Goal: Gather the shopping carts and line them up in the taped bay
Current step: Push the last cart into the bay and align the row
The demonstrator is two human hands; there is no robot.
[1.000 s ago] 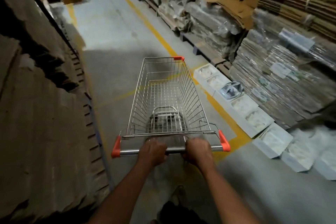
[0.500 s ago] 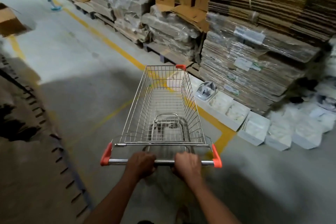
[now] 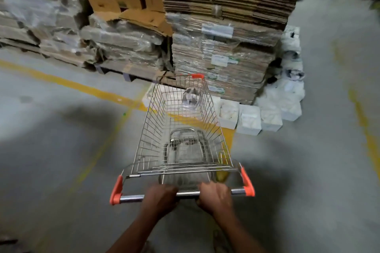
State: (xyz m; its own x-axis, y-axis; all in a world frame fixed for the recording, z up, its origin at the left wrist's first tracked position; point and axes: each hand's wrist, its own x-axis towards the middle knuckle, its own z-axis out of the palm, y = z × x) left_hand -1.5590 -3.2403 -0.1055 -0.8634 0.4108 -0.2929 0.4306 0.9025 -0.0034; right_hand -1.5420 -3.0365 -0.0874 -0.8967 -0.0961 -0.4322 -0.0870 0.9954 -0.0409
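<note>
The person's left hand [image 3: 159, 198] and right hand [image 3: 213, 195] are both wrapped around the metal handle bar [image 3: 185, 193] of a shopping cart [image 3: 181, 133], knuckles up, fingers curled over the bar. The two hands sit close together near the middle of the bar, with a short stretch of bare metal showing between them. Both forearms reach in from the near edge of the view.

The bar ends in orange plastic caps [image 3: 116, 190] at the left and right. Beyond it the wire basket narrows toward its far end, where a small orange corner piece [image 3: 197, 76] sits on the top rim. The basket holds nothing; the folded child seat frame lies against its near wall.

The cart stands on a grey concrete floor [image 3: 51, 160], over a painted yellow line [image 3: 67, 83] that runs in from the far left and passes under the basket. Its far end points at a tall stack of flattened cardboard [image 3: 224, 33], some of it wrapped in clear film, resting on pallets. A row of white boxes [image 3: 248, 119] sits on the floor just right of the basket, at the foot of the stack. Another faint yellow line [image 3: 364, 121] runs along the floor at the far right.
</note>
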